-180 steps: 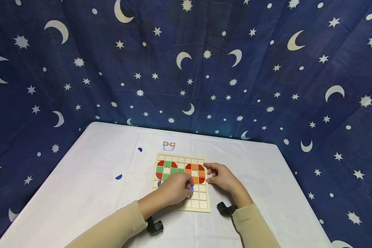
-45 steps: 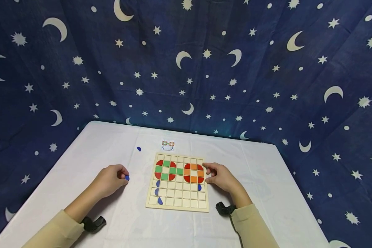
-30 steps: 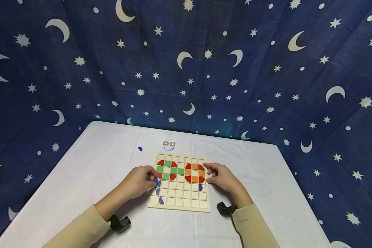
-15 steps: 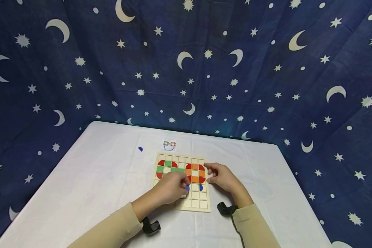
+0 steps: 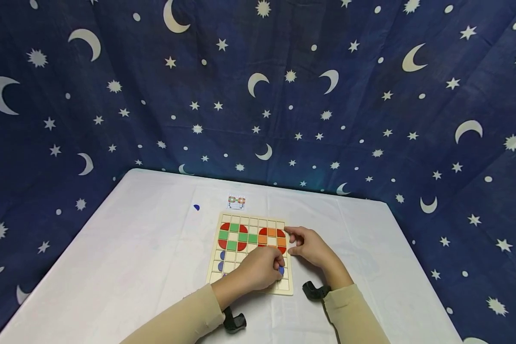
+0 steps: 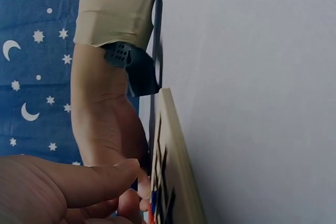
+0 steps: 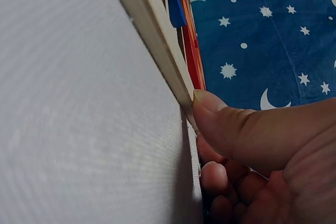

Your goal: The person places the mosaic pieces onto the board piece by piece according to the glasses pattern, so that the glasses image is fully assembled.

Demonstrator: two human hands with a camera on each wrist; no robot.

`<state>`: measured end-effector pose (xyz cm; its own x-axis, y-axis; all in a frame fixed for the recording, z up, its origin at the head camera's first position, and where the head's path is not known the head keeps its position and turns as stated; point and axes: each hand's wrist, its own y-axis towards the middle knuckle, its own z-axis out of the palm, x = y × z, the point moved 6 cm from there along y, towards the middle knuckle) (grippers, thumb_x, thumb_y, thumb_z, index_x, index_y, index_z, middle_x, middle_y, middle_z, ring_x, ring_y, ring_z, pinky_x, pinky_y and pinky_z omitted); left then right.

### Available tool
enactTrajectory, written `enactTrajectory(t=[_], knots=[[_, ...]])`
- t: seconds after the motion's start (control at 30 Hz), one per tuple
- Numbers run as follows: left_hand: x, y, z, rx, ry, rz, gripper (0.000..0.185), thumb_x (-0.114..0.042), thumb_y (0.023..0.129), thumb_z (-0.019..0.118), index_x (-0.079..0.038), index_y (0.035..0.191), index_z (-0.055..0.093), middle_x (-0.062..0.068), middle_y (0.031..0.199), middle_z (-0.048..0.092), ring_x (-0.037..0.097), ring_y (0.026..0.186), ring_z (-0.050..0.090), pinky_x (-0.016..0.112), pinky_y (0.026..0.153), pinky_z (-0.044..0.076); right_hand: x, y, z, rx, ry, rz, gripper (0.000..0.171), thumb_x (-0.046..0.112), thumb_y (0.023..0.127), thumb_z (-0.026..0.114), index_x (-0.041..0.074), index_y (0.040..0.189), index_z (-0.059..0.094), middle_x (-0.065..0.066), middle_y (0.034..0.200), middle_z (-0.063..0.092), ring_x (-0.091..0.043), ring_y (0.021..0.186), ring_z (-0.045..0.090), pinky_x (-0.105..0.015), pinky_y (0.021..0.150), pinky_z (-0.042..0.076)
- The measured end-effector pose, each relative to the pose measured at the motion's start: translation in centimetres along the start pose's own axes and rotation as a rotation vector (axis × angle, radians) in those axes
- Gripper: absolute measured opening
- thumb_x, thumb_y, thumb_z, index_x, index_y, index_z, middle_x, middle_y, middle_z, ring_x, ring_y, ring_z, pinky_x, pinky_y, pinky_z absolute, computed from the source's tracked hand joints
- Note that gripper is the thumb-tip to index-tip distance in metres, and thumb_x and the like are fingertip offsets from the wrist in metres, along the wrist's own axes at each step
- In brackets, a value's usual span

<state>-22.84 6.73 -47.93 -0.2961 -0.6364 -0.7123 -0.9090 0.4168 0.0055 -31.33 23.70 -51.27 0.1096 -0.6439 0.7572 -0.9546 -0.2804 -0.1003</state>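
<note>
My left hand (image 5: 260, 269) reaches over the lower right of a gridded wooden board (image 5: 284, 285), pinching a blue half-circle piece (image 5: 281, 270) at a cell by the right edge. Its thumb (image 6: 105, 182) shows in the left wrist view. My right hand (image 5: 311, 247) rests against the board's right edge with thumb and index finger spread along it. In the right wrist view the thumb (image 7: 231, 127) touches the wooden edge (image 7: 157, 40). Red, green (image 5: 252, 238) and orange pieces form two rings joined in the middle. Blue half-circles (image 5: 221, 255) sit down the left side; my left arm covers part of the board.
Behind the board lies a small pattern card (image 5: 236, 202). A loose blue half-circle (image 5: 196, 207) is left of the card on the white tablecloth (image 5: 146, 248). Black wrist cameras (image 5: 234, 323) hang below both wrists. A dark blue starry curtain (image 5: 258, 119) stands behind the table.
My left hand put one blue piece at the board's right side, picked another from the left of the table and carried it right across the board. The right hand has stayed at the edge.
</note>
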Motion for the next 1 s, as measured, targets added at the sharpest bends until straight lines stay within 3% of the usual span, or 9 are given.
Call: enactTrajectory(t=[0.37,1.0], knots=[[0.5,0.42,1.14,-0.032,0.056,-0.012,0.015,-0.004,0.078,0.084,-0.014,0.084,0.073,-0.011,0.067,0.054,0.005,0.063,0.048,0.023,0.06,0.04,-0.11,-0.02,0.01,0.01,-0.001,-0.016,0.065,-0.004,0.083,0.085,0.005,0.145,0.066,-0.005,0.099,0.062,-0.018,0.086,0.051,-0.025,0.074,0.042],[0.36,0.44,0.19,-0.039,0.047,-0.021,0.015,0.0,0.078,0.079,-0.013,0.084,0.073,-0.011,0.068,0.054,0.006,0.063,0.048,0.024,0.059,0.039,-0.2,0.18,-0.03,-0.001,-0.011,-0.026,0.066,-0.006,0.082,0.085,0.005,0.144,0.067,-0.003,0.098,0.063,-0.018,0.086,0.051,-0.025,0.074,0.043]])
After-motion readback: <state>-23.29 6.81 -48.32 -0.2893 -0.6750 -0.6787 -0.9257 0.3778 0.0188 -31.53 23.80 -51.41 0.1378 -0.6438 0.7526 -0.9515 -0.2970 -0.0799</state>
